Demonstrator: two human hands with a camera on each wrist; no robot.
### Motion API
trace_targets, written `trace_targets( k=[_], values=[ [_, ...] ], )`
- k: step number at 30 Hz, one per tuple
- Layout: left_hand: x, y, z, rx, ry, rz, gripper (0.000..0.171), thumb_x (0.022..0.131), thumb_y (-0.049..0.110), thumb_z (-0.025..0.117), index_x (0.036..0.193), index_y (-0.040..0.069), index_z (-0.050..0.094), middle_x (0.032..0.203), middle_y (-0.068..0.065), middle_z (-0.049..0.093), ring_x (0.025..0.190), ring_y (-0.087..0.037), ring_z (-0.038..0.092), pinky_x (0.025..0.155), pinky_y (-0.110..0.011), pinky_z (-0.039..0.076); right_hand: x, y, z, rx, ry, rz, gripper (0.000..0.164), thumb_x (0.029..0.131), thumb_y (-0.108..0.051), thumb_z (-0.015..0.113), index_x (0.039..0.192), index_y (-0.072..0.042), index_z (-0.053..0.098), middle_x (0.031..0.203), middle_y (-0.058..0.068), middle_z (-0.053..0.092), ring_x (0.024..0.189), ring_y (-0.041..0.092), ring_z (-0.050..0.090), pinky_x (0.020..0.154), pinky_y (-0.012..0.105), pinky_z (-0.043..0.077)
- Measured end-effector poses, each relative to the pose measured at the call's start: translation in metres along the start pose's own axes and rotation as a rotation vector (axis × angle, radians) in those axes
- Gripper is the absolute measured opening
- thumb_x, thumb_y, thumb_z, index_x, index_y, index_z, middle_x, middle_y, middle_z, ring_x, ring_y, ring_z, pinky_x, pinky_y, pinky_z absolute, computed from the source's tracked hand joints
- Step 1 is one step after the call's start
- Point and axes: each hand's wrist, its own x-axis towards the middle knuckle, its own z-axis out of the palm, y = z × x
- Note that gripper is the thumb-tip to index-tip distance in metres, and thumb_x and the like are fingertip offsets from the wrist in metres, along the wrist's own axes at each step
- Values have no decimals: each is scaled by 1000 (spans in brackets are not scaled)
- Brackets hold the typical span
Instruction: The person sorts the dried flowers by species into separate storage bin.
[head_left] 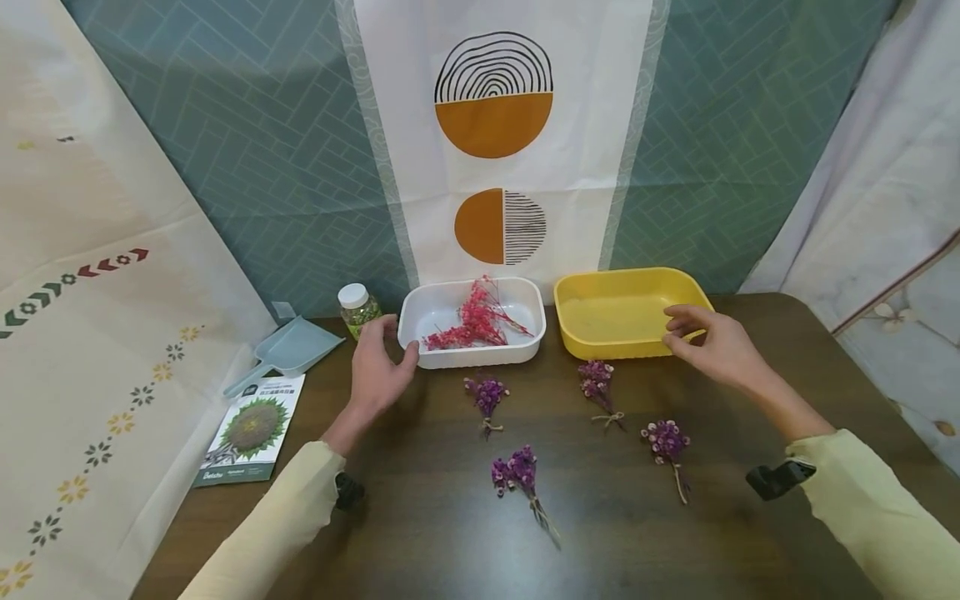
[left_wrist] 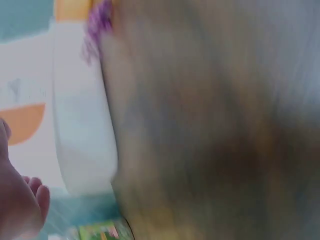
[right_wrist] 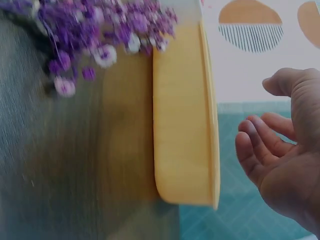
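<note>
My left hand (head_left: 380,367) is at the left end of a white basin (head_left: 480,358), fingers and thumb spread apart and holding nothing. Whether the thumb touches the basin's rim I cannot tell. Inside that basin lie sprigs of red dried flowers (head_left: 476,321). Above the right end of a yellow basin (head_left: 615,343) hovers my right hand (head_left: 712,343), its fingers loosely bent and nothing between them; the right wrist view shows a gap to the basin (right_wrist: 182,120). Several tied bunches of purple dried flowers, one nearest the front (head_left: 519,473), lie on the table before the basins.
A white-capped jar (head_left: 358,308) stands just behind my left hand. Farther left are a light blue dustpan (head_left: 292,346) and a packet with a sunflower picture (head_left: 251,429). Patterned cloth (head_left: 300,167) hangs behind the dark wooden table (head_left: 420,517).
</note>
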Motion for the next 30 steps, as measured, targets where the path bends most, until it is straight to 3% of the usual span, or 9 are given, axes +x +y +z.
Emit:
trace_targets(
  k=[4,8,10,12,14,15,18,25,30],
  values=[
    [-19,24,1,-109,-26,-14,35,86,7,73,116,-6,60,95,-14,65,83,-25,64,71,-37,54,0,13,-14,41,35,50,53,96,-20,68,136,10,50,127,30,54,109,45,55,73,3,39],
    [-36,42,8,-178,-172,-93,25,85,4,73,107,-4,65,81,-6,67,71,-18,63,64,-29,53,2,29,-26,39,41,131,65,96,-27,69,143,9,42,136,32,44,114,51,50,71,5,41],
    [-42,49,12,-191,-239,-132,24,86,5,73,107,-3,65,80,-4,67,69,-16,62,63,-28,51,5,38,-29,19,30,155,70,95,-29,69,145,10,39,138,33,41,114,53,49,77,20,52],
    [-46,53,16,-189,-282,-149,25,86,7,73,108,-3,64,79,-3,67,69,-15,61,63,-29,51,8,47,-30,-1,4,173,76,95,-31,70,147,11,34,140,36,38,115,54,47,84,43,55],
    [-50,55,20,-180,-301,-154,28,86,7,73,109,-5,63,79,-3,67,67,-14,61,62,-30,51,12,55,-30,-13,-32,189,83,94,-33,71,148,13,28,143,38,34,120,56,43,92,65,45],
    [-51,55,21,-178,-306,-159,29,86,8,73,110,-5,63,79,-2,66,66,-14,60,60,-31,51,14,59,-30,-11,-53,200,87,93,-33,71,149,14,25,145,39,32,124,57,39,94,70,39],
    [-55,52,27,-168,-305,-156,30,85,8,72,109,-7,61,78,-3,67,65,-13,60,58,-30,51,19,67,-27,3,-110,226,96,92,-36,73,151,14,16,148,40,27,132,56,30,100,74,29],
    [-58,52,34,-168,-340,-248,36,87,10,73,116,-5,59,86,-7,69,69,-16,66,62,-33,55,28,75,-21,15,-179,239,103,90,-43,73,152,12,13,144,38,32,125,52,37,102,71,30],
    [-59,53,38,-166,-357,-265,42,86,11,75,120,-5,57,90,-12,70,73,-21,69,63,-34,57,31,77,-18,6,-217,285,112,90,-48,72,154,9,0,150,41,22,128,54,34,104,71,26]
  ],
)
